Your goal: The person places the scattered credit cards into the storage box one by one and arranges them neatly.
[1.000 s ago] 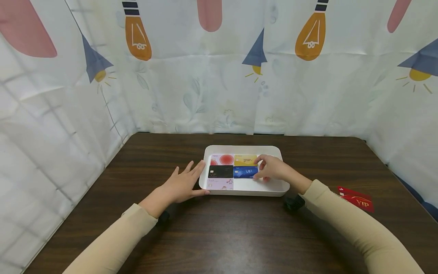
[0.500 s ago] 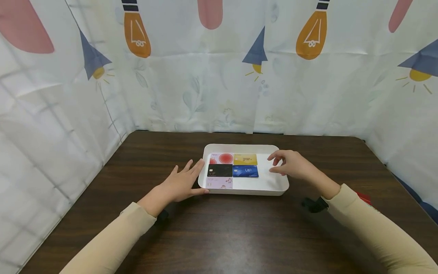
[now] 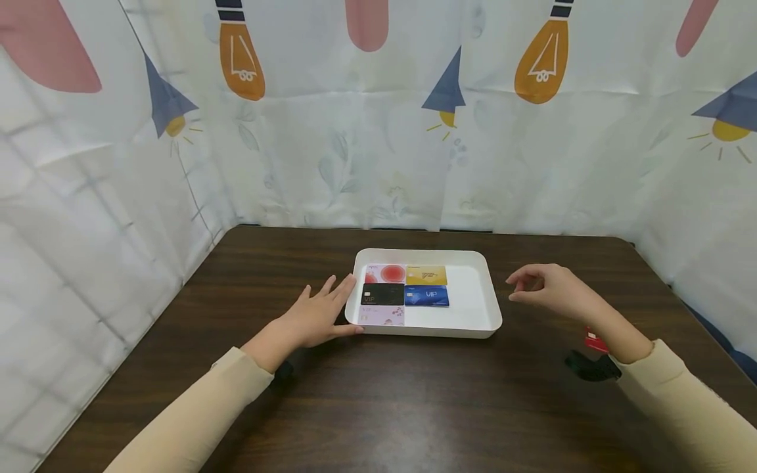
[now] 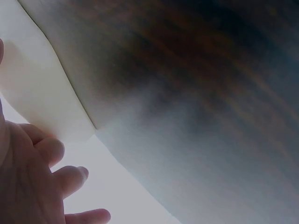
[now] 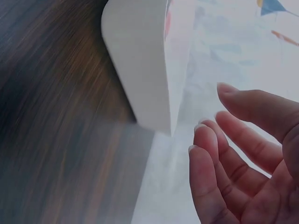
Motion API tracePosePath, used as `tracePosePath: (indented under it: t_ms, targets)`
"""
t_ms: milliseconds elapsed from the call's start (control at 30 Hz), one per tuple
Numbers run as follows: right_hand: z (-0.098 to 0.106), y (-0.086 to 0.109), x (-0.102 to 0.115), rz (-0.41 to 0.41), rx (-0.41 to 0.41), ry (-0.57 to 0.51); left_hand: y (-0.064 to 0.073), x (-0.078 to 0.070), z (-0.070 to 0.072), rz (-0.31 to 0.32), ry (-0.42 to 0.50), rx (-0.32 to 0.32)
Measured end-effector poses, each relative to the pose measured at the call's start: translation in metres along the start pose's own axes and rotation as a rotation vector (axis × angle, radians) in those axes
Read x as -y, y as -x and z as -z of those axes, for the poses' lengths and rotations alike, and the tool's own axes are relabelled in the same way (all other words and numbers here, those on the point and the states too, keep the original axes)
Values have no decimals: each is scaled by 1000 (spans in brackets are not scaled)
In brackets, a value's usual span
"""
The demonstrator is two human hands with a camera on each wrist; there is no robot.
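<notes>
A white tray (image 3: 467, 282) on the table holds several cards laid in two columns. On its left side lie a pink card with red circles (image 3: 385, 273), a black VIP card (image 3: 382, 294) and a pale lilac card (image 3: 382, 315); beside them are a gold card (image 3: 426, 274) and a blue VIP card (image 3: 426, 295). My left hand (image 3: 313, 320) rests against the tray's left edge with fingers spread. To the right of the tray, my right hand (image 3: 552, 288) hovers with fingers bent loosely and nothing between them, as the right wrist view confirms.
A red card (image 3: 595, 339) lies on the dark wooden table (image 3: 414, 401) at the right, mostly hidden behind my right forearm. A printed curtain (image 3: 378, 157) hangs along the table's back and sides.
My right hand has left the blue card and moved right, out past the tray's right edge. The blue card stays below the gold one. My left hand has kept its place.
</notes>
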State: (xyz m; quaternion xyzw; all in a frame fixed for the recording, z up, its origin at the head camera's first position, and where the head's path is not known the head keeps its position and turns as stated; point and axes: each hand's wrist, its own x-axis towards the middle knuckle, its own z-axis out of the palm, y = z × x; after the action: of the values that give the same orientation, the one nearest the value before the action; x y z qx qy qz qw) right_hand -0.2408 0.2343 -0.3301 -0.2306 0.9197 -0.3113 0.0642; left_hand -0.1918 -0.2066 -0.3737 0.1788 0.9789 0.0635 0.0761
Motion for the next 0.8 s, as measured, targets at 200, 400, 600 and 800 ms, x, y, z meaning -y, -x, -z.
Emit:
tracePosePath:
  t_ms: [200, 400, 600, 800]
  targets:
    - [9, 17, -16, -46, -5, 25, 0, -1, -1, -1, 0, 4]
    - [16, 36, -40, -110, 41, 51, 0, -2, -2, 3, 2, 11]
    - [23, 60, -70, -141, 87, 72, 0, -3, -2, 3, 7, 9]
    - [35, 79, -96, -194, 92, 130, 1, -2, -1, 9, 7, 9]
